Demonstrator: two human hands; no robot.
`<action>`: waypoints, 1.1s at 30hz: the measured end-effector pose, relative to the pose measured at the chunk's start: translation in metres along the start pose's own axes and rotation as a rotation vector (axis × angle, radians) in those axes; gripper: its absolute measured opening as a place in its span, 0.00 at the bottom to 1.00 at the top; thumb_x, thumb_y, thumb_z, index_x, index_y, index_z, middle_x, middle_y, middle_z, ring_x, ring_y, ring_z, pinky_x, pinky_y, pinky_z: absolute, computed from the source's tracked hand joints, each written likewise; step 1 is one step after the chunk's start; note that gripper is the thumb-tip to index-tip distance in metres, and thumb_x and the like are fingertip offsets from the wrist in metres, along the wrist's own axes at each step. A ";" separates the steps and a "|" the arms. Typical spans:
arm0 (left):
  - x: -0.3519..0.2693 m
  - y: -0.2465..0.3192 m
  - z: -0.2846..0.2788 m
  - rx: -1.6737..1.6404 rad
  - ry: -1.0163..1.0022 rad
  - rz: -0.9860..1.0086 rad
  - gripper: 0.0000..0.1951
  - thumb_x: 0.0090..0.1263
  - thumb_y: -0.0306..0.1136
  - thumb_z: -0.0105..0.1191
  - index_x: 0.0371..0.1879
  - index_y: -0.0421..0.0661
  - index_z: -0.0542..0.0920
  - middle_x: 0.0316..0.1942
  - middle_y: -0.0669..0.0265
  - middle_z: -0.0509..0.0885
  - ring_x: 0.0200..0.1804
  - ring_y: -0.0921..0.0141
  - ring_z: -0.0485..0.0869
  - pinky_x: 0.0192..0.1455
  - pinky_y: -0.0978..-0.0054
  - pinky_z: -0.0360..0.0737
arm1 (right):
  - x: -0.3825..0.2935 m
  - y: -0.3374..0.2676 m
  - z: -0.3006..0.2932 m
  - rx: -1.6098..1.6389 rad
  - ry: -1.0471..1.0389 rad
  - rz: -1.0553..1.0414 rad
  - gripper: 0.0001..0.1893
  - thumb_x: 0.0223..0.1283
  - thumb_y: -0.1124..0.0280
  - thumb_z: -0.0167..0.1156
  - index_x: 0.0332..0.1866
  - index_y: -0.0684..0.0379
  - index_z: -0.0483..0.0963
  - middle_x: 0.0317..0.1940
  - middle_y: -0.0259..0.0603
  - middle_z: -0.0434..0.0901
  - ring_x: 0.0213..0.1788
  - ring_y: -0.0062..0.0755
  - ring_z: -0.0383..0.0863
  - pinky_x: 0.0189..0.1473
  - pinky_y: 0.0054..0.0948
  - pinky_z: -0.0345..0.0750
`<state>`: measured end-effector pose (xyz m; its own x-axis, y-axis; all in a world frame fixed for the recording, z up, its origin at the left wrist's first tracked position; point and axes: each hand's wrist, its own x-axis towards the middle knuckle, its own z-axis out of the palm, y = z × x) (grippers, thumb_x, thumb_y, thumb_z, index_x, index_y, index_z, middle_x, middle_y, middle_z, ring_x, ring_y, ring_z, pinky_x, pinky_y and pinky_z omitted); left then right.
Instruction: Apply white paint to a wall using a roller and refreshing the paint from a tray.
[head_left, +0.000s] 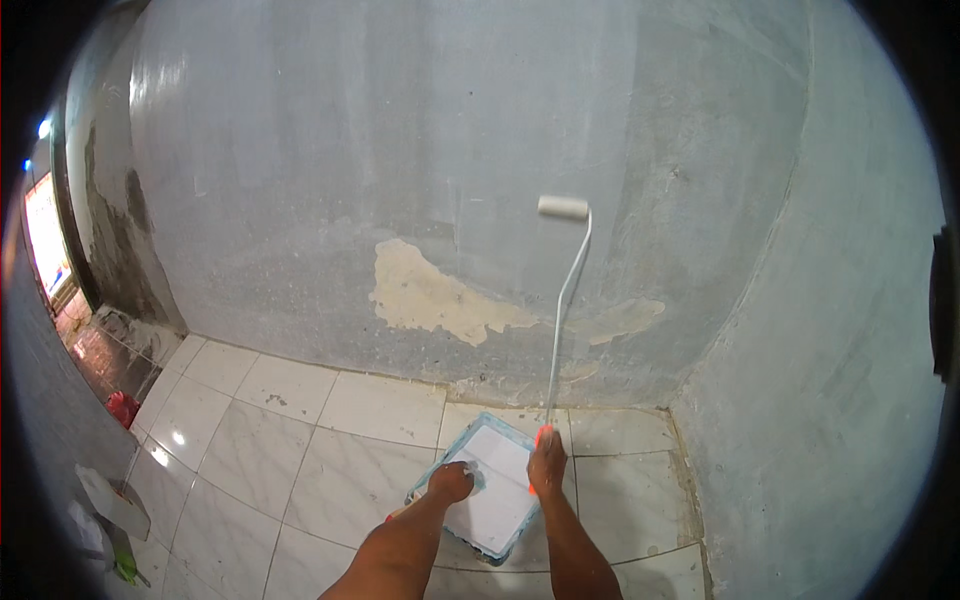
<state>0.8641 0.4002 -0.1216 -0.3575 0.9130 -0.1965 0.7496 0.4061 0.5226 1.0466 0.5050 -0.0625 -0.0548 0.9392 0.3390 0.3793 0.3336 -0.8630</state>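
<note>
My right hand (549, 463) grips the orange handle (533, 487) of a paint roller. Its long, bent white rod (556, 337) runs up in front of the wall, ending in a white roller sleeve (562, 207) at the grey wall surface. Below, a blue-rimmed paint tray (501, 424) sits on the floor, with white paint (491, 517) spread across it. My left hand (451, 482) is curled over the tray's left part. Something small and pale shows at its fingers, too unclear to name.
The grey wall (300, 150) has a peeled beige patch (435, 296) low down. Another wall (825, 420) meets it at right. White tiles (247, 465) cover the floor. A white container (112, 502) and a green object (124, 559) are at lower left, near a doorway (75, 300).
</note>
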 end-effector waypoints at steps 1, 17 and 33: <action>-0.002 0.000 -0.001 -0.004 -0.007 0.003 0.21 0.67 0.44 0.50 0.55 0.50 0.82 0.55 0.54 0.84 0.59 0.55 0.81 0.65 0.60 0.76 | 0.011 -0.013 0.000 0.048 -0.037 0.030 0.13 0.74 0.62 0.46 0.43 0.64 0.69 0.32 0.63 0.76 0.36 0.72 0.74 0.37 0.56 0.71; -0.006 -0.019 -0.011 0.048 0.013 0.032 0.21 0.68 0.43 0.50 0.56 0.48 0.82 0.54 0.55 0.84 0.57 0.57 0.82 0.65 0.62 0.76 | 0.008 -0.049 0.024 0.075 -0.011 -0.004 0.10 0.72 0.69 0.47 0.46 0.65 0.71 0.33 0.62 0.75 0.37 0.65 0.76 0.39 0.52 0.73; -0.007 -0.029 -0.025 0.015 0.058 0.018 0.21 0.67 0.43 0.51 0.55 0.48 0.83 0.53 0.55 0.85 0.58 0.58 0.82 0.63 0.63 0.77 | -0.011 -0.065 0.064 0.068 0.050 -0.044 0.18 0.76 0.57 0.46 0.40 0.63 0.71 0.29 0.66 0.79 0.37 0.73 0.79 0.35 0.57 0.73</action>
<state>0.8309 0.3805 -0.1151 -0.3753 0.9166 -0.1382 0.7643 0.3903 0.5134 0.9636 0.4784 -0.0341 -0.0230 0.9187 0.3944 0.3137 0.3812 -0.8697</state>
